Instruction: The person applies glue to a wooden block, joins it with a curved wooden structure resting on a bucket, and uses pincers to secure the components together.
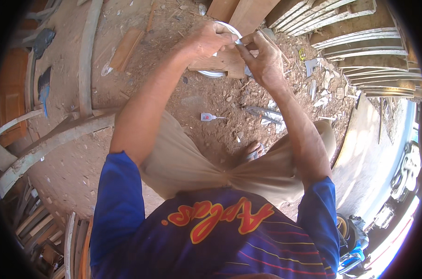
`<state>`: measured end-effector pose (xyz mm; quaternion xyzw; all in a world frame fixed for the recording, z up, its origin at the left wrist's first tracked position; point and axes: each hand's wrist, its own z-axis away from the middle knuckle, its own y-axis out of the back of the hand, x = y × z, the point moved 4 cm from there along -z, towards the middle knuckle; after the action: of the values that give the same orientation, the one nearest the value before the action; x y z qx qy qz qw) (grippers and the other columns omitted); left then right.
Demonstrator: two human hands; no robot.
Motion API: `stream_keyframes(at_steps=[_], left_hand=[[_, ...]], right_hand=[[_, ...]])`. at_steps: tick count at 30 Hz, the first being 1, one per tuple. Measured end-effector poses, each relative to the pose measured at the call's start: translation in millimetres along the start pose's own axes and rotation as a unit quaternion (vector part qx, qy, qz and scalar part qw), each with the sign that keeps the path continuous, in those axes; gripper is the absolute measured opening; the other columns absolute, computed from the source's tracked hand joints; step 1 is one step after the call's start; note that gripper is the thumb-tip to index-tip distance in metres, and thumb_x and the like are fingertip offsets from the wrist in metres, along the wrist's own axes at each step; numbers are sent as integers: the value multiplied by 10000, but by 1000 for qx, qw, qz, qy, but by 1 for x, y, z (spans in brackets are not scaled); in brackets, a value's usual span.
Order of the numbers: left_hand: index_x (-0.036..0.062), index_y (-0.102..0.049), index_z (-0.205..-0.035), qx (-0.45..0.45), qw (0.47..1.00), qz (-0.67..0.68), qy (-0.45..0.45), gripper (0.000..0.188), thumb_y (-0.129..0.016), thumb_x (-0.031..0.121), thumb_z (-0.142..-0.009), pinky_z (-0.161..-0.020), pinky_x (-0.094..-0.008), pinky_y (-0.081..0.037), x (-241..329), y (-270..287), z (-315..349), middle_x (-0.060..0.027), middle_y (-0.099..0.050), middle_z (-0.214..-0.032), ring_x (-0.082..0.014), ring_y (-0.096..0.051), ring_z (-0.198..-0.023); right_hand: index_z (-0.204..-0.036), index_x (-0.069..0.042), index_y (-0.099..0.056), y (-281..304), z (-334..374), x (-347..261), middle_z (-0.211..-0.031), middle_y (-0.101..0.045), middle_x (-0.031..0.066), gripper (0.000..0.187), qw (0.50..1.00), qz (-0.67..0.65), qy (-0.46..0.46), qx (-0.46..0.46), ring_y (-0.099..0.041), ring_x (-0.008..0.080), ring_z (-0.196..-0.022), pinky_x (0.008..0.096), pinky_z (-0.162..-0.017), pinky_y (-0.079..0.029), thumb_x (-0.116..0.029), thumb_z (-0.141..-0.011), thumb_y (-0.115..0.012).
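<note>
Both my hands are held out at the top of the view, fingertips almost meeting. My left hand is closed in a pinch on a small white piece. From the other side, the thumb and fingers of my right hand pinch at the same piece; its exact kind is too small to tell. Under the hands lies a brown wooden board. A white round rim shows past the board's edges, mostly hidden by it and my hands. Nearer to me, a small white bottle with a thin nozzle lies on the ground.
Wood chips and scraps litter the dirt floor. A long grey tool lies before my right knee. Stacked planks stand at the far right. A loose wooden piece and a long beam lie left.
</note>
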<state>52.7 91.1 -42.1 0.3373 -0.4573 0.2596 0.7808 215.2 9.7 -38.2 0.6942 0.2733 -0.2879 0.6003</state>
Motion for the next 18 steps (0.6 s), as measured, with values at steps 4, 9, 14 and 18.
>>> stream_keyframes(at_steps=[4,9,14,18], left_hand=[[-4,-748,-1029,-26,999,27,25,340,-765,318,-921,-656,-271,-476,-6,1,-6,-44,-739,-906,-99,-574,-765],[-1,-748,-1030,-23,999,30,25,334,-772,314,-918,-697,-262,-498,-5,7,-5,-39,-740,-913,-98,-602,-796],[36,-753,-1113,17,991,-116,-65,356,-787,313,-891,-843,-309,-532,9,34,12,-52,-744,-1030,-160,-661,-930],[45,-743,-1185,-53,971,-224,-68,418,-782,319,-871,-987,-369,-482,-15,55,25,-112,-719,-1168,-228,-646,-1091]], right_hand=[[-1077,-53,-649,-1,1,3,-996,-748,152,207,1000,6,21,2,-745,312,-900,416,-773,-585,-183,-940,-734],[-1100,-49,-663,-1,2,1,-995,-736,149,211,999,24,-17,-25,-738,309,-910,419,-799,-590,-168,-938,-727],[-1128,-84,-678,2,2,10,-1047,-718,133,196,999,38,11,-6,-730,310,-950,421,-835,-593,-146,-945,-707],[-1139,-138,-695,0,3,11,-1102,-711,107,193,999,38,23,-1,-726,320,-972,420,-851,-602,-137,-946,-701]])
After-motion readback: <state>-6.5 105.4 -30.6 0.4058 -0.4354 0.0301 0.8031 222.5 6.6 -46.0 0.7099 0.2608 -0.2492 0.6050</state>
